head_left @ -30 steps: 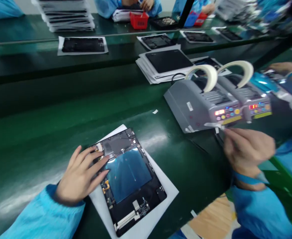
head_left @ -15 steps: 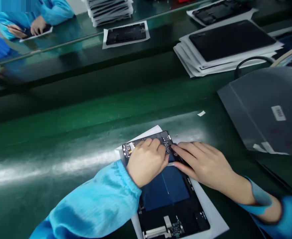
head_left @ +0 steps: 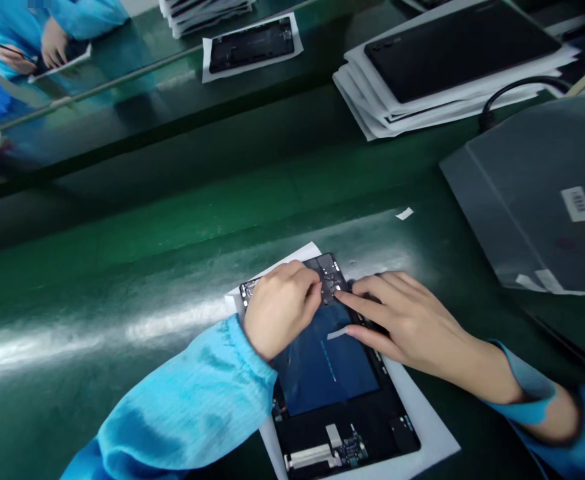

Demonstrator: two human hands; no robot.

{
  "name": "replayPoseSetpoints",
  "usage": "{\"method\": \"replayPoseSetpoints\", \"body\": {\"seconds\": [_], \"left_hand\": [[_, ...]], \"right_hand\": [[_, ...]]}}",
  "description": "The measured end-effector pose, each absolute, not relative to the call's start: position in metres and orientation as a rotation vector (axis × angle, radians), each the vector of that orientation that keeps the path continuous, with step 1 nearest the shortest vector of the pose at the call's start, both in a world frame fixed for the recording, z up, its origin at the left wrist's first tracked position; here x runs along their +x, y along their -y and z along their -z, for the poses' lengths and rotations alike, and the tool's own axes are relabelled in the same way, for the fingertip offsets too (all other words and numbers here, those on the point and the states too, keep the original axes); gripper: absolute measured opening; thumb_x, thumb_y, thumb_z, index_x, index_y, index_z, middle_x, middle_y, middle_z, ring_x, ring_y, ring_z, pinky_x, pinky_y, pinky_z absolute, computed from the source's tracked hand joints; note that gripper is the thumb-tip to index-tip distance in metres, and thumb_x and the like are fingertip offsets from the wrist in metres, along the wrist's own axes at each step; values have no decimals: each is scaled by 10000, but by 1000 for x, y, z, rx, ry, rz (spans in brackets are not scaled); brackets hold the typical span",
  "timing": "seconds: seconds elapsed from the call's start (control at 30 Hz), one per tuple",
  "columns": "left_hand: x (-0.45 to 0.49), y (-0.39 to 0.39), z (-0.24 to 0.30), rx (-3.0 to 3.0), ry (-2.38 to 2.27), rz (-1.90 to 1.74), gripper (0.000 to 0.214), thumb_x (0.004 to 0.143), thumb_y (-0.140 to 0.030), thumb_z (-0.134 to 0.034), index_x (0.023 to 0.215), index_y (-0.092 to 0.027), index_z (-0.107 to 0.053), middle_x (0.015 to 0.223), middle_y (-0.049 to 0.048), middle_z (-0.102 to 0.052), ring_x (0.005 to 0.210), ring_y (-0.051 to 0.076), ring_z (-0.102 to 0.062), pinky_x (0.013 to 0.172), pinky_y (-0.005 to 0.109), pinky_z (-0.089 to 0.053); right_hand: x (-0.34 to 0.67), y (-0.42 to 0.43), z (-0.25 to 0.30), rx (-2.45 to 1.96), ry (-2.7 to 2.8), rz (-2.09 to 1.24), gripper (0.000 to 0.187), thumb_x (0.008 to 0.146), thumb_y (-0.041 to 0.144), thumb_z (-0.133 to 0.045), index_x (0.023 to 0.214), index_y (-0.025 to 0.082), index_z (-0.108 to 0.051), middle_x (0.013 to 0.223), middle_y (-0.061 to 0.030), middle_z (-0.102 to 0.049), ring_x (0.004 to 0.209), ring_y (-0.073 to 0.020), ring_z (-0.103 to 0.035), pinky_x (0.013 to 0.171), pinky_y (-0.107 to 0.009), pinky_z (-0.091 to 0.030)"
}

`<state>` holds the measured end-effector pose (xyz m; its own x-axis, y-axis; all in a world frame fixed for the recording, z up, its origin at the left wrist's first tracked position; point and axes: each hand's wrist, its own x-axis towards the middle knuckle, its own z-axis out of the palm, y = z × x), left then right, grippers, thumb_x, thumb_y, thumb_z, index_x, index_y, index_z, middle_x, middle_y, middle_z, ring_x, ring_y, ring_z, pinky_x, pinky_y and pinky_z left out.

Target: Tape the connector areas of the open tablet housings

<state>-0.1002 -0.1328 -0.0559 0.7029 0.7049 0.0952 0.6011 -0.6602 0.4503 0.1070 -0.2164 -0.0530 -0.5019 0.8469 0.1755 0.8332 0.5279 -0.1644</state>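
Observation:
An opened tablet (head_left: 337, 427) with exposed boards and a large dark-blue panel lies on white sheet material (head_left: 430, 437) in front of me. My left hand (head_left: 282, 310) is over its far end, fingers curled into a pinch; whatever is between the fingertips is hidden. My right hand (head_left: 407, 317) rests at the tablet's right edge with fingers apart, its index fingertip on the small circuit board (head_left: 328, 275) at the far right corner. A small white strip (head_left: 337, 333) clings to the right thumb's tip, above the blue panel.
A grey machine cover (head_left: 532, 207) with a label stands at right, a dark cable (head_left: 517, 83) behind it. Dark tablets and white sheets form a stack (head_left: 447, 60) at the back right. Another tablet shell (head_left: 252, 47) sits on the raised ledge. A co-worker's hands (head_left: 52, 43) are at far left.
The left hand has shifted slightly left, uncovering more of the corner board. The right index finger has moved onto that board, and more of the white strip shows. The view has tilted slightly.

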Motion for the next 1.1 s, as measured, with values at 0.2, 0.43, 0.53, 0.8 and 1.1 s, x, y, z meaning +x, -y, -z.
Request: {"method": "replayPoseSetpoints", "body": {"seconds": [0.2, 0.43, 0.53, 0.8, 1.1], "left_hand": [[-99, 124, 57, 2414, -871, -474, 115, 925, -162, -576, 866, -172, -675, 870, 11, -669, 791, 158, -640, 717, 276, -502], [-100, 130, 62, 2645, -737, -492, 260, 997, -200, -455, 891, -149, -688, 853, 54, -652, 786, 188, -599, 715, 316, -518], [-101, 130, 59, 2694, -725, -495, 275, 996, -189, -444, 847, -149, -672, 810, 42, -636, 748, 185, -578, 694, 313, -516], [-102, 135, 56, 2844, -695, -596, 213, 962, -141, -497, 845, -126, -675, 875, 61, -670, 815, 206, -608, 734, 325, -537], [-108, 146, 53, 3168, -467, -533, 280, 963, -100, -428, 1030, -19, -688, 1048, 175, -701, 977, 248, -658, 840, 370, -538]], "right_hand": [[107, 215, 55, -1423, 2519, -153, 387, 955, 401, -528, 1255, 162, -581, 1018, -93, -585, 893, -211, -505, 801, -370, -417], [103, 210, 50, -1394, 2493, -16, 388, 959, 375, -512, 1218, 100, -594, 967, -100, -611, 844, -209, -525, 756, -360, -431], [104, 206, 49, -1422, 2494, 0, 432, 964, 395, -503, 1255, 82, -568, 984, -104, -613, 848, -209, -539, 758, -360, -433], [100, 204, 49, -1418, 2612, 132, 441, 968, 437, -485, 1230, 102, -601, 952, -83, -623, 807, -208, -504, 735, -360, -383], [98, 202, 33, -1348, 2468, 134, 291, 935, 314, -542, 1153, 143, -629, 878, -56, -657, 768, -182, -573, 680, -334, -448]]}}
